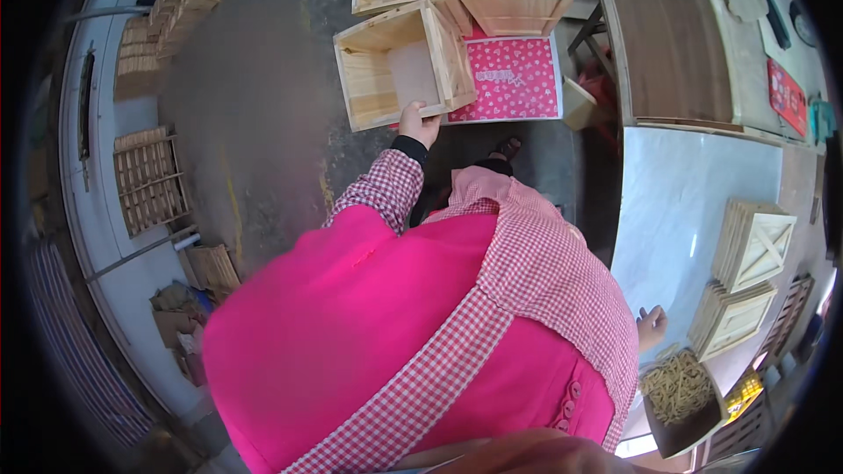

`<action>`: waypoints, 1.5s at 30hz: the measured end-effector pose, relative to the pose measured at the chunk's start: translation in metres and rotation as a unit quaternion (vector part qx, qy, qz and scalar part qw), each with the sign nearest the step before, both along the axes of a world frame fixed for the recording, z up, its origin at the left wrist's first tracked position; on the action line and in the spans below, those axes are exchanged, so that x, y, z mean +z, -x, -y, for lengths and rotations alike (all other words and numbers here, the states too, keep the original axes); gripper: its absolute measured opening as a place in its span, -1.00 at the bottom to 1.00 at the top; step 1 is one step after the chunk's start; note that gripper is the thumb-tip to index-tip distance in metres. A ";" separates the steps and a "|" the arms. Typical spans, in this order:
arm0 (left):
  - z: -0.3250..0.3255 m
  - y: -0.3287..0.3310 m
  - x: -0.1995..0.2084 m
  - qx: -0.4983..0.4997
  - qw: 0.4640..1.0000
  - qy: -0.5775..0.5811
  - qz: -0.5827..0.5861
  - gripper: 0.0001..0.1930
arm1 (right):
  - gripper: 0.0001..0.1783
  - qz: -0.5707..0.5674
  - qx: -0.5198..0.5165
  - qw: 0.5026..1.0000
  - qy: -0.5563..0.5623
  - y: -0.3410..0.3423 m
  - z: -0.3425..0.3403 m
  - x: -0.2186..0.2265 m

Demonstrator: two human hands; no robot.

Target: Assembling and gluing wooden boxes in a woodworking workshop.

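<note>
My left hand (420, 127) is closed on the near rim of an open pale wooden crate (373, 79), thumb and fingers wrapped over its edge. The crate stands tilted askew beside a pink patterned sheet (518, 79) with white motifs. Two more wooden crates (518, 7) touch it from behind, their open tops facing up. Over by the table at the right is my right hand (652, 326), holding nothing that I can see, with its fingers slightly bent and apart. Closest to it is a cardboard box (716, 417) filled with tangled pale rope-like pieces (678, 388).
Stacks of flat wooden panels (753, 246) lie on the pale-topped table (694, 193) along my right. A brown wooden cabinet side (672, 44) rises beyond it. Bundled wooden slats (149, 180) lean against the wall at left. A stool-like frame (590, 31) stands near the crates.
</note>
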State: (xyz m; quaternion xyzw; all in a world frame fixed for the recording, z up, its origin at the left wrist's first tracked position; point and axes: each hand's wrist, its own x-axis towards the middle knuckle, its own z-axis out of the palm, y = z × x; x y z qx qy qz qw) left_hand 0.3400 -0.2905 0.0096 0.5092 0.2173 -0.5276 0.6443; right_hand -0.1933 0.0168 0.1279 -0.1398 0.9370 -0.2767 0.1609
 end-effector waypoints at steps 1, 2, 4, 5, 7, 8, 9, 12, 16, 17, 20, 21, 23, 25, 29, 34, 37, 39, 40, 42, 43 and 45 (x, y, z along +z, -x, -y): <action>0.000 0.002 -0.001 -0.009 1.000 -0.007 0.003 -0.69 | -0.64 -0.005 0.008 1.000 0.011 -0.007 -0.002 -0.001; 0.001 0.005 -0.001 -0.018 1.000 -0.013 0.006 -0.69 | -0.64 0.008 -0.012 1.000 -0.015 -0.014 -0.004 -0.002; 0.003 0.008 -0.001 -0.031 0.999 -0.022 0.010 -0.70 | -0.66 0.043 -0.020 0.999 -0.021 -0.025 -0.008 -0.005; 0.004 0.009 -0.001 -0.038 0.999 -0.034 0.010 -0.69 | -0.67 0.053 -0.018 0.998 -0.014 -0.029 -0.009 -0.007; 0.009 0.012 -0.003 -0.064 0.997 -0.047 -0.002 -0.69 | -0.68 0.068 -0.037 0.997 -0.019 -0.036 -0.011 -0.011; 0.011 0.014 -0.005 -0.061 0.996 -0.067 0.012 -0.69 | -0.68 0.077 -0.040 0.996 -0.013 -0.039 -0.013 -0.013; 0.015 0.016 -0.007 -0.058 0.996 -0.064 0.004 -0.68 | -0.69 0.083 -0.026 0.996 0.020 -0.041 -0.015 -0.015; 0.022 0.023 -0.015 -0.070 0.996 -0.056 -0.024 -0.67 | -0.69 0.087 -0.056 0.995 0.002 -0.044 -0.029 -0.025; 0.012 0.027 0.004 -0.369 0.872 -0.014 0.321 -0.80 | -0.69 0.097 -0.060 0.993 0.031 -0.051 -0.066 -0.046; 0.005 0.030 0.013 -0.585 0.583 0.027 0.563 -0.74 | -0.72 0.104 -0.074 0.991 0.044 -0.058 -0.078 -0.052; 0.001 0.057 0.043 -0.400 0.888 0.061 0.219 -0.39 | -0.73 -0.107 0.027 0.990 -0.090 -0.089 -0.116 -0.068; -0.007 0.063 0.062 -0.122 0.976 -0.129 -0.124 -0.38 | -0.73 -0.018 -0.055 0.995 -0.082 -0.104 -0.128 -0.075; -0.016 0.100 0.087 -0.289 0.943 -0.141 -0.089 -0.44 | -0.72 0.052 -0.188 0.980 -0.042 -0.134 -0.156 -0.086; -0.026 0.152 0.106 -0.600 0.795 -0.024 0.084 -0.49 | -0.73 0.091 -0.173 0.976 -0.099 -0.156 -0.181 -0.104; -0.051 0.296 0.149 -0.828 0.370 0.270 0.323 -0.56 | -0.70 0.184 -0.178 0.959 -0.120 -0.173 -0.211 -0.173; -0.133 0.546 0.187 -0.623 -0.087 0.628 0.458 -0.48 | -0.64 0.375 -0.054 0.907 -0.186 -0.180 -0.212 -0.281; -0.219 0.693 0.178 -0.513 -0.222 0.720 0.411 -0.35 | -0.54 0.473 0.027 0.857 -0.202 -0.206 -0.207 -0.325; -0.277 0.778 0.164 -0.423 -0.279 0.766 0.396 -0.29 | -0.56 0.508 0.064 0.841 -0.174 -0.224 -0.201 -0.346; -0.305 0.813 0.159 -0.381 -0.317 0.765 0.411 -0.27 | -0.56 0.492 0.069 0.857 -0.135 -0.231 -0.201 -0.355; -0.350 0.865 0.152 -0.333 -0.340 0.764 0.436 -0.33 | -0.57 0.486 0.070 0.863 -0.120 -0.231 -0.194 -0.375; -0.367 0.881 0.149 -0.317 -0.320 0.790 0.417 -0.33 | -0.57 0.484 0.069 0.865 -0.113 -0.229 -0.192 -0.383; -0.395 0.915 0.146 -0.371 -0.433 0.679 0.462 -0.37 | -0.57 0.475 0.068 0.871 -0.102 -0.220 -0.189 -0.394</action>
